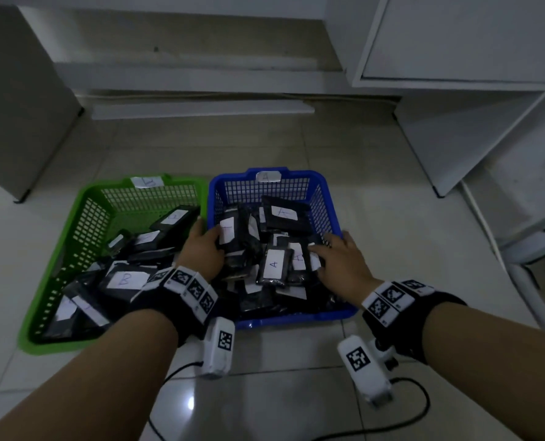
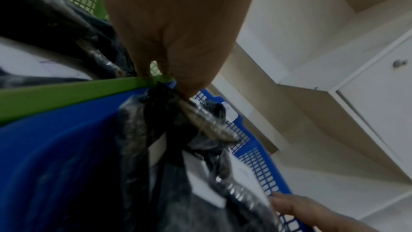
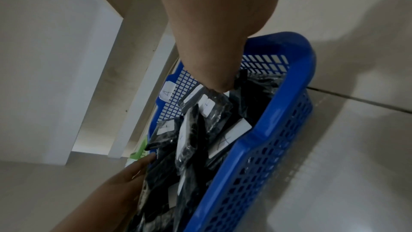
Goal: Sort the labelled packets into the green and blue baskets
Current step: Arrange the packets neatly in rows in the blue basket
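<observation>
Left hand (image 1: pixel 201 253) pinches a black packet (image 1: pixel 233 232) with a white label at the left edge of the blue basket (image 1: pixel 296 317), just beside the rim it shares with the green basket (image 1: pixel 89 224). Right hand (image 1: pixel 344 262) lies flat, fingers spread, on the A packets (image 1: pixel 272 264) heaped in the blue basket. More packets, one marked B (image 1: pixel 124 280), fill the green basket. Both baskets sit side by side, touching, on a pale glossy tiled floor (image 1: pixel 264 393) in a dim room. Bare tiles lie in front of and behind the baskets. White cabinets (image 1: pixel 455 43) stand to the right, and a grey panel (image 1: pixel 16 106) stands to the left.
</observation>
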